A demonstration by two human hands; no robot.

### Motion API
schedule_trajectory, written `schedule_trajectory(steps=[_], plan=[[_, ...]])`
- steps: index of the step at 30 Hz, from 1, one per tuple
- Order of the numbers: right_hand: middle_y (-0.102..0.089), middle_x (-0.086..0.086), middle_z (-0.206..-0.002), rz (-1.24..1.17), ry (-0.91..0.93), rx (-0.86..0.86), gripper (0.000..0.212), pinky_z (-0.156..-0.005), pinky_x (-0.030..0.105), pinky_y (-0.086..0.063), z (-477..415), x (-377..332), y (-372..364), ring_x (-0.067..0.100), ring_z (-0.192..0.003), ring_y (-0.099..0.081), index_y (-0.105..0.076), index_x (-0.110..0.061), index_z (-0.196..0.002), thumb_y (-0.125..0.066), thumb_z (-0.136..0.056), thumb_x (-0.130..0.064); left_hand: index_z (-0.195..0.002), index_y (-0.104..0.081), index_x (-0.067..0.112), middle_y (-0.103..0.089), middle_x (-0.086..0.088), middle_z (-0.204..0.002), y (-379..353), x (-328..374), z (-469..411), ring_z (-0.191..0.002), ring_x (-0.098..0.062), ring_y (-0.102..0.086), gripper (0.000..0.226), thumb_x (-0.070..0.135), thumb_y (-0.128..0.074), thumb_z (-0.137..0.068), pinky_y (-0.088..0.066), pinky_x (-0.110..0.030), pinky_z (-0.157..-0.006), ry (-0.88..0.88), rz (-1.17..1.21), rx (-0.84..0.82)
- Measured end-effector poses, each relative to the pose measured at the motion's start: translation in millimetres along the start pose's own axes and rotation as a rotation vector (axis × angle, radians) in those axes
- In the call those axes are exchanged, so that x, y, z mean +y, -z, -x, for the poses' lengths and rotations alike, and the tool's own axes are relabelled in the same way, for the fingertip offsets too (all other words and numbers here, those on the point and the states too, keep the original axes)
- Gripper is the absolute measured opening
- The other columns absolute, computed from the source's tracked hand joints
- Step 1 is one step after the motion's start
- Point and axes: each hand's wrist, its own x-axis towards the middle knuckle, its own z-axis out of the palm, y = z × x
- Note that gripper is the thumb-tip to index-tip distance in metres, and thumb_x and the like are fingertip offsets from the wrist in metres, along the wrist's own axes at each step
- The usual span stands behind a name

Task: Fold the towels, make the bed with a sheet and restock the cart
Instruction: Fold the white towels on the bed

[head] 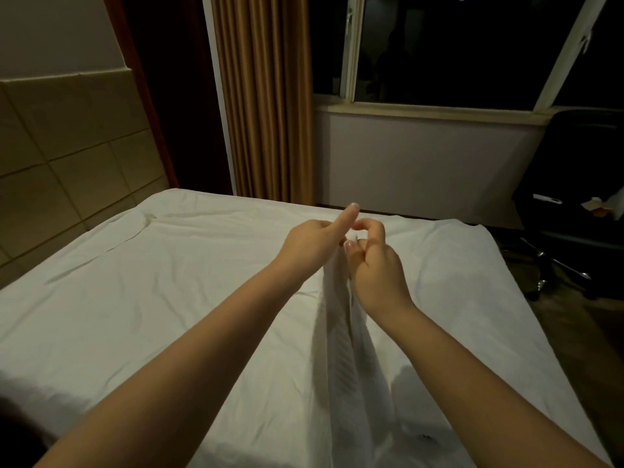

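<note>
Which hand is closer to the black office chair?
Right. The right hand holds the towel on the side toward the chair; the left hand is beside it, farther from the chair.

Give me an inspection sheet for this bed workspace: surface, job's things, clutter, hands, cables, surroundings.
Surface: white sheet spread over the bed, lightly wrinkled.
Job's things: white towel held up above the sheet, hanging bunched lengthwise. No cart in view.
Clutter: a few small items on the seat of the office chair, too dim to identify.
Hands: left hand and right hand are close together, both gripping the towel's top end. The left index finger is straight.
Cables: nothing seen.
Surroundings: tan curtain, dark window, panelled wall on the left, the black office chair on the right.
</note>
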Motion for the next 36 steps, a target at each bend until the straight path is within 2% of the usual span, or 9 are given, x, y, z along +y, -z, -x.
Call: schedule_trajectory(steps=[5,10,14,17,21,23,26,30,36], plan=[[-0.054,-0.004,-0.102,0.021,-0.067,-0.144,0.055,-0.08,0.022,-0.05,6,11,3,0.015,-0.092,-0.06,-0.025,-0.018,-0.14,-0.056,-0.094,-0.014,-0.088,-0.064,0.018,-0.065,0.002,-0.087,-13,-3,-1,-0.077,-0.01,-0.06,0.046,0.061,-0.052,-0.084,-0.052,-0.028,-0.081,-0.085,-0.266,-0.104],[-0.055,-0.009,-0.093,-0.174,-0.099,-0.192,0.062,-0.075,0.014,-0.051,19,32,9,0.012,-0.086,-0.061,-0.02,-0.018,-0.138,-0.057,-0.09,-0.003,-0.111,-0.064,0.012,-0.065,-0.001,-0.102,-20,-10,-5,-0.09,-0.013,-0.059,0.048,0.052,-0.061,-0.083,-0.051,-0.027,-0.083,-0.2,-0.357,-0.148],[-0.059,-0.008,-0.1,-0.183,-0.105,-0.224,0.058,-0.077,0.009,-0.049,25,44,10,0.009,-0.091,-0.061,-0.021,-0.018,-0.137,-0.055,-0.092,-0.003,-0.108,-0.065,0.013,-0.065,-0.002,-0.104,-25,-21,-10,-0.084,-0.011,-0.054,0.027,0.033,-0.055,-0.093,-0.043,-0.017,-0.07,-0.287,-0.478,-0.19],[-0.062,-0.003,-0.114,-0.147,-0.134,-0.247,0.053,-0.09,0.02,-0.049,27,53,6,0.014,-0.104,-0.061,-0.029,-0.019,-0.137,-0.055,-0.092,-0.008,-0.102,-0.068,0.012,-0.065,-0.003,-0.101,-27,-31,-13,-0.083,-0.011,-0.053,0.022,0.023,-0.05,-0.096,-0.039,-0.012,-0.067,-0.344,-0.433,-0.167],[-0.059,-0.003,-0.103,0.02,-0.114,-0.186,0.027,-0.072,0.011,-0.045,19,70,9,0.013,-0.092,-0.057,-0.051,-0.021,-0.12,-0.055,-0.094,-0.019,-0.103,-0.067,0.01,-0.059,0.0,-0.099,-20,-31,-16,-0.088,-0.011,-0.05,0.02,0.016,-0.049,-0.097,-0.038,-0.018,-0.069,-0.4,-0.377,-0.093],[-0.054,-0.002,-0.106,0.152,-0.114,-0.173,0.02,-0.079,0.02,-0.046,12,87,13,0.018,-0.099,-0.054,-0.057,-0.017,-0.109,-0.057,-0.093,-0.029,-0.095,-0.066,0.013,-0.058,0.004,-0.092,-8,-26,-20,-0.088,-0.011,-0.051,0.017,0.013,-0.049,-0.096,-0.038,-0.02,-0.072,-0.419,-0.271,-0.057],[-0.046,-0.007,-0.119,0.368,-0.135,-0.264,0.044,-0.096,0.034,-0.041,1,103,20,0.017,-0.113,-0.042,-0.059,-0.019,-0.107,-0.055,-0.086,-0.057,-0.077,-0.06,0.022,-0.057,0.006,-0.078,21,-13,-30,-0.08,-0.012,-0.053,0.022,0.011,-0.052,-0.094,-0.04,-0.023,-0.068,-0.428,-0.044,-0.014],[-0.045,-0.011,-0.136,0.573,-0.055,-0.38,0.076,-0.107,0.035,-0.021,-25,103,42,0.014,-0.127,-0.033,-0.06,-0.026,-0.122,-0.04,-0.074,-0.081,-0.074,-0.059,0.02,-0.053,0.002,-0.073,58,12,-38,-0.072,-0.011,-0.05,0.026,0.009,-0.049,-0.096,-0.041,-0.022,-0.067,-0.43,0.11,-0.015],[-0.053,-0.006,-0.131,0.734,-0.229,-0.382,0.061,-0.111,0.045,-0.019,-42,140,72,0.019,-0.126,-0.041,-0.055,-0.033,-0.125,-0.053,-0.077,-0.072,-0.077,-0.06,0.019,-0.054,0.0,-0.076,87,31,-47,-0.073,-0.014,-0.054,0.025,0.012,-0.047,-0.097,-0.046,-0.027,-0.067,-0.457,0.12,-0.038]])
